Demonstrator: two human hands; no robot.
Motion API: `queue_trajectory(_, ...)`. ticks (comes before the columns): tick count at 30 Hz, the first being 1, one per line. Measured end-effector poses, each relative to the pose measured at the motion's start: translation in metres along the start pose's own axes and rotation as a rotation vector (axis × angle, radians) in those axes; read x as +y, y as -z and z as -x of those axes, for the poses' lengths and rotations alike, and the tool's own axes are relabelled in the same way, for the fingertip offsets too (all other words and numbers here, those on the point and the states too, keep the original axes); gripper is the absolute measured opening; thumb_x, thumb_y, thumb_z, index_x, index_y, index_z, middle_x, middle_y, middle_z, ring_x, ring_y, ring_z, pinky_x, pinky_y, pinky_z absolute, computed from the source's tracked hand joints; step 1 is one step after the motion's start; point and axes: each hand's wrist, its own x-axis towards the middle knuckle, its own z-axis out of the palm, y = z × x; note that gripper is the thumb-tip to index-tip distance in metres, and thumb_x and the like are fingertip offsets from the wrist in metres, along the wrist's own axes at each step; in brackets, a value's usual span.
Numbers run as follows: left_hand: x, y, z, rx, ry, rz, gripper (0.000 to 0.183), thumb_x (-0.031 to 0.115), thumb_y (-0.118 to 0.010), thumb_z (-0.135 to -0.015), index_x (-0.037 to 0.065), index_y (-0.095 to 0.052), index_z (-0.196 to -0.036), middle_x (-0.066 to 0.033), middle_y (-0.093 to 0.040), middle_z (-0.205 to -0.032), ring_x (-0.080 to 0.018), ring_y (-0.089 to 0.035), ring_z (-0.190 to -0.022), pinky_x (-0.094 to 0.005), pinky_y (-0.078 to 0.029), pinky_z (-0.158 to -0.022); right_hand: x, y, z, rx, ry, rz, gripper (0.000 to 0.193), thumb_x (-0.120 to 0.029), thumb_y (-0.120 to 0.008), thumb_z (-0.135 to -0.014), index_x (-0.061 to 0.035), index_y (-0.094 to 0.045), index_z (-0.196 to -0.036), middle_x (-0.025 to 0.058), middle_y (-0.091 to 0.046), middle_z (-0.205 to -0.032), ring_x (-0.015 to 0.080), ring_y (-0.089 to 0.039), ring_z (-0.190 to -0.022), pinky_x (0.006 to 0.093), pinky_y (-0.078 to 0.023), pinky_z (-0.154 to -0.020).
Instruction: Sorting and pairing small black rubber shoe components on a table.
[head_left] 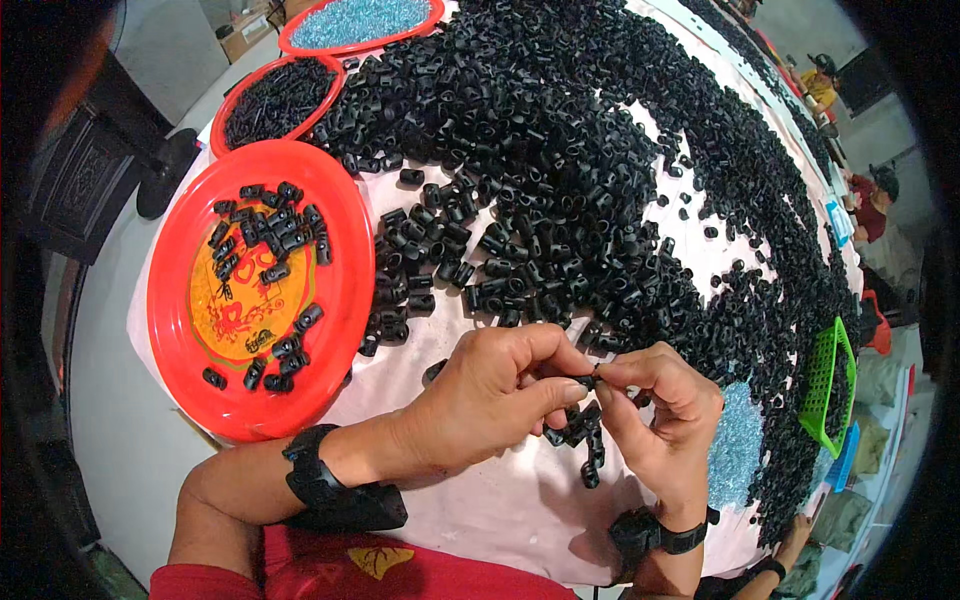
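My left hand [490,400] and my right hand [660,415] meet above the pale pink table cover, fingertips almost touching. Both are closed in a pinch on a small black plastic piece [597,374], mostly hidden by the fingers. Just beneath the hands lie several black plastic parts [592,462], partly covered by them. To the left stands a large red oval tray [172,300] with short black tubular parts [285,228] scattered on it. Beyond my fingers spreads a heap of similar black tubular parts [520,270].
A red bowl [222,115] of thin black pieces and another red bowl [437,18] of clear bluish bits stand far left. A bluish pile [735,445] and a green basket [815,385] are at the right. A co-worker's hand [797,540] rests at the lower right.
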Motion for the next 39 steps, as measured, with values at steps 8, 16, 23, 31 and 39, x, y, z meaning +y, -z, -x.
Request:
queue_trajectory(8, -0.005, -0.007, 0.001, 0.086, -0.133, -0.139, 0.013, 0.007, -0.068, -0.099, 0.001, -0.069, -0.11, -0.001, -0.069, -0.079, -0.0035, -0.062, -0.064, -0.0187, -0.049, -0.053, 0.001, -0.004, -0.001, 0.013, 0.057, 0.072, 0.017, 0.007, -0.072, -0.077, -0.0001, -0.073, -0.092, 0.0101, -0.072, -0.086, 0.0214, -0.068, -0.073, 0.0298, -0.053, -0.065)
queue_trajectory(16, 0.002, -0.011, 0.002, 0.11, -0.079, -0.103, 0.012, 0.007, -0.067, -0.099, 0.001, -0.068, -0.109, -0.0008, -0.068, -0.078, -0.0035, -0.061, -0.064, -0.0189, -0.049, -0.053, -0.007, -0.006, -0.001, 0.023, 0.04, 0.104, 0.019, 0.009, -0.072, -0.078, 0.0001, -0.072, -0.094, 0.0111, -0.072, -0.088, 0.0231, -0.068, -0.076, 0.032, -0.054, -0.065)
queue_trajectory(23, 0.001, -0.008, 0.004, 0.099, -0.024, -0.066, 0.013, 0.006, -0.066, -0.099, 0.001, -0.069, -0.111, 0.0002, -0.067, -0.079, -0.0031, -0.062, -0.066, -0.0192, -0.049, -0.054, -0.009, -0.008, 0.001, 0.032, 0.125, 0.188, 0.023, 0.009, -0.075, -0.075, 0.0, -0.072, -0.096, 0.0121, -0.072, -0.09, 0.0279, -0.069, -0.079, 0.0344, -0.054, -0.068)
queue_trajectory(31, 0.002, -0.007, 0.003, 0.084, -0.038, -0.059, 0.011, 0.007, -0.066, -0.1, 0.002, -0.07, -0.11, -0.0008, -0.07, -0.083, -0.0029, -0.064, -0.071, -0.0183, -0.052, -0.059, -0.011, -0.006, 0.002, 0.004, 0.161, 0.195, 0.03, 0.01, -0.075, -0.074, 0.0008, -0.073, -0.103, 0.0142, -0.072, -0.092, 0.0294, -0.068, -0.08, 0.0361, -0.055, -0.069)
queue_trajectory(39, 0.001, -0.002, -0.002, 0.017, -0.02, 0.091, 0.018, 0.009, -0.066, -0.101, -0.001, -0.066, -0.115, -0.0029, -0.072, -0.094, -0.0054, -0.068, -0.077, -0.0192, -0.056, -0.068, -0.013, -0.006, 0.0, 0.015, 0.264, 0.288, 0.037, 0.006, -0.079, -0.073, 0.0014, -0.073, -0.109, 0.0157, -0.071, -0.099, 0.03, -0.067, -0.08, 0.0358, -0.055, -0.068)
